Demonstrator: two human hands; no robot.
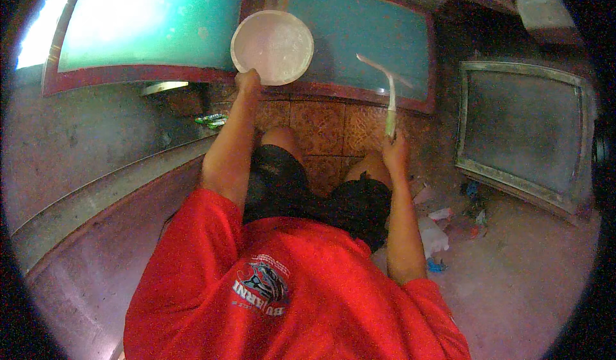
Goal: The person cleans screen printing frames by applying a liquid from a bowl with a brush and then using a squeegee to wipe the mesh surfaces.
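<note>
My left hand (248,80) grips the near rim of a round white basin (273,47), its open top turned toward me. The basin is held in front of two framed panels, and its inside looks pale with nothing distinct in it. In my right hand (394,149) is a T-shaped squeegee (392,94) with a greenish handle, a pale neck and a thin wide blade at the far end. Its blade is over the right-hand teal panel (353,33); whether it touches cannot be made out. A brighter green panel (154,23) in a reddish frame stands to the left.
A grey framed panel (523,126) leans at the right. Brown patterned tiles (317,129) lie beyond my knees. Scraps of litter (439,235) are strewn on the floor at the right. A low ledge (115,183) runs along the left, with a small green packet (212,120) by it.
</note>
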